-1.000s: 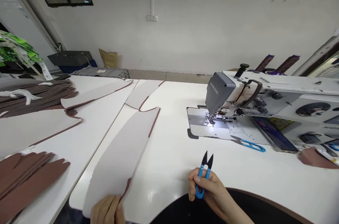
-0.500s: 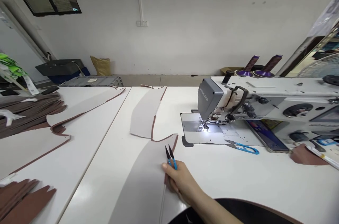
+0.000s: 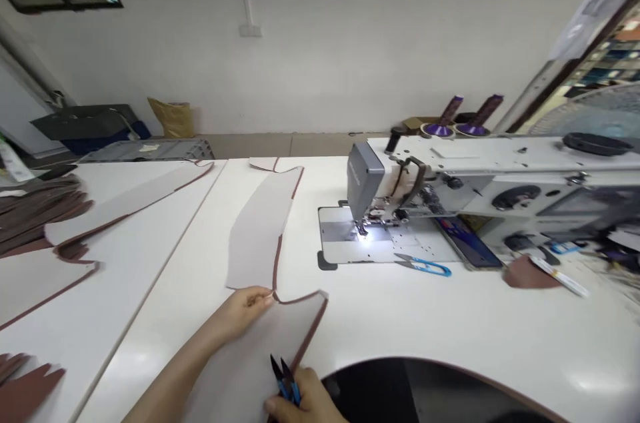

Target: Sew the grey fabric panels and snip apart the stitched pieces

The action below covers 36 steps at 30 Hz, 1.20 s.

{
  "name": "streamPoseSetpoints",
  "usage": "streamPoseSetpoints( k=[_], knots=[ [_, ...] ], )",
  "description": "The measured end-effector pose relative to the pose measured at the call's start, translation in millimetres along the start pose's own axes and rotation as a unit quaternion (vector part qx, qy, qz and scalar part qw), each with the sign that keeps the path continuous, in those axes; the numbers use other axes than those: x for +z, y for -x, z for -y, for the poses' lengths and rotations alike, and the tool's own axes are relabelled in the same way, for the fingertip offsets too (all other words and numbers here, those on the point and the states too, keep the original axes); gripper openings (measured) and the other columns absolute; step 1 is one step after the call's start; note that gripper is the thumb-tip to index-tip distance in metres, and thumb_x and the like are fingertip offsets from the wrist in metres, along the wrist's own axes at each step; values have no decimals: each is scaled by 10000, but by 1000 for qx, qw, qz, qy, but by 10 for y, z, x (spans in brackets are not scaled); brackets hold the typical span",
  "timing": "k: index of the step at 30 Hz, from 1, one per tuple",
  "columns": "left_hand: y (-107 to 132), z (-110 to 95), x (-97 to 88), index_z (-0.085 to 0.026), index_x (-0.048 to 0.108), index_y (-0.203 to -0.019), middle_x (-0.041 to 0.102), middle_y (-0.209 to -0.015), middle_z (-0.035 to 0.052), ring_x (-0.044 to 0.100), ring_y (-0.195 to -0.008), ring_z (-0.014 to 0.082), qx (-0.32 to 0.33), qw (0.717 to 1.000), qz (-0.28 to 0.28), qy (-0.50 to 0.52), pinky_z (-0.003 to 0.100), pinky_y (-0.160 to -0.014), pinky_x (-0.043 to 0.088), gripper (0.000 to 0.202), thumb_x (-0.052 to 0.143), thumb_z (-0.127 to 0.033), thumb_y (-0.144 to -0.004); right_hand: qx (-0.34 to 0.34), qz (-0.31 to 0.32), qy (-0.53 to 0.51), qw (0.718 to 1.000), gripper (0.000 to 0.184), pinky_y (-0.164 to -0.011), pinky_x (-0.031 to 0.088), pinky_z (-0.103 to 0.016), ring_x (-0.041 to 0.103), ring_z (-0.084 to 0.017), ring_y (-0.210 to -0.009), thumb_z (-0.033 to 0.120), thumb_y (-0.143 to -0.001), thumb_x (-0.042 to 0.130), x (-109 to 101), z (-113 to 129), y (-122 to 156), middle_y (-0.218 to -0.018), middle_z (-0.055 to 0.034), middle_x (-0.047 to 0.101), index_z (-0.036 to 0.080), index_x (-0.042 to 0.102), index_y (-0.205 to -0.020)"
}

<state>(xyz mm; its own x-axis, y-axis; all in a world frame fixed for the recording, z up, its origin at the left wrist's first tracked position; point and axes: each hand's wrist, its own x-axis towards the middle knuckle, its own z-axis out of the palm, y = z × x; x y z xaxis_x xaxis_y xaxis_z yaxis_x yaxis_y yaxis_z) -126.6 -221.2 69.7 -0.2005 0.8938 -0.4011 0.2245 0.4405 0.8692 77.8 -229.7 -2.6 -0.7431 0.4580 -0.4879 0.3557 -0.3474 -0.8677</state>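
Observation:
Two grey fabric pieces with brown edging lie joined end to end on the white table (image 3: 450, 323). The far piece (image 3: 260, 226) stretches away from me, and the near piece (image 3: 260, 356) lies at the table's front edge. My left hand (image 3: 245, 309) pinches the fabric at the corner where the two pieces meet. At the bottom of the view, my right hand (image 3: 305, 404) is closed on small blue thread snips (image 3: 285, 379), whose black blades point up over the near piece's brown edge.
A white sewing machine (image 3: 450, 186) stands at the right with its needle light on. A second pair of blue snips (image 3: 425, 266) lies on its bed. Brown and grey cut pieces (image 3: 45, 223) are stacked at the left. A brown scrap (image 3: 525, 273) lies by the machine.
My left hand has come into view and pinched the joint between the pieces. The fabric and my right hand with the snips have slid towards me.

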Motion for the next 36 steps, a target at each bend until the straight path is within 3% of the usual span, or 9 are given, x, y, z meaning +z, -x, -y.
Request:
streamPoseSetpoints(
  k=[2,5,10,14,16,18,26,31,36],
  knots=[
    [-102,-66,201,-147,658,-972,705,-841,63,642,-760,206,-43,995,-4,92,297,-697,515,493,655,-542,-678,-18,35,3,999,405,-449,355,-212,455,-121,-450,498,-764,614,-142,89,60,-504,50,466,141,580,-953],
    [-96,-63,317,-141,630,-1011,703,-849,71,648,-710,196,-82,985,-37,150,292,-664,521,541,682,-539,-647,-139,34,2,990,375,-541,406,-222,507,-124,-530,503,-847,518,-397,226,212,-594,7,550,140,608,-867],
    [130,40,241,-222,630,-1018,676,-936,33,634,-900,213,19,991,-114,-72,300,-772,519,360,567,-484,-780,-220,-63,62,971,413,-706,424,-261,563,-174,-745,528,-865,509,-918,397,588,-800,-37,633,164,607,-1035],
    [369,165,407,-217,658,-907,597,-912,52,614,-733,158,203,901,-266,-276,268,-638,523,255,467,-381,-867,-241,-60,158,956,366,-730,399,-261,548,-168,-766,460,-940,402,-1186,712,621,-818,-36,618,184,641,-965],
    [471,193,550,-191,653,-879,547,-1033,94,600,-688,129,251,843,-347,-324,249,-577,519,226,459,-306,-886,-228,-14,184,956,377,-674,383,-243,521,-148,-710,460,-940,410,-1196,870,495,-768,-20,594,176,653,-887],
    [555,190,663,-175,639,-861,474,-1227,136,622,-769,125,273,816,-380,-338,238,-633,537,178,470,-223,-889,-186,38,185,964,429,-614,362,-231,484,-128,-644,494,-924,429,-1155,969,315,-693,-7,563,157,654,-784],
    [696,187,698,-156,581,-1006,566,-1244,126,606,-1052,158,344,836,-293,-311,215,-893,514,202,469,-65,-865,11,240,114,964,518,-490,287,-202,393,-75,-516,605,-806,568,-1104,1039,-158,-573,18,500,113,710,-885],
    [666,162,667,-162,600,-1018,600,-1213,96,597,-1078,152,336,848,-293,-286,205,-920,501,223,472,-71,-859,15,261,45,964,491,-480,274,-198,388,-70,-517,577,-786,615,-1087,1036,-183,-586,16,498,111,714,-904],
    [621,129,638,-185,621,-976,665,-1108,54,632,-1016,146,339,857,-284,-265,217,-917,512,203,491,-94,-851,-41,215,19,976,423,-516,310,-221,400,-85,-528,539,-760,660,-1013,988,-201,-539,31,470,123,725,-807]
  ],
)
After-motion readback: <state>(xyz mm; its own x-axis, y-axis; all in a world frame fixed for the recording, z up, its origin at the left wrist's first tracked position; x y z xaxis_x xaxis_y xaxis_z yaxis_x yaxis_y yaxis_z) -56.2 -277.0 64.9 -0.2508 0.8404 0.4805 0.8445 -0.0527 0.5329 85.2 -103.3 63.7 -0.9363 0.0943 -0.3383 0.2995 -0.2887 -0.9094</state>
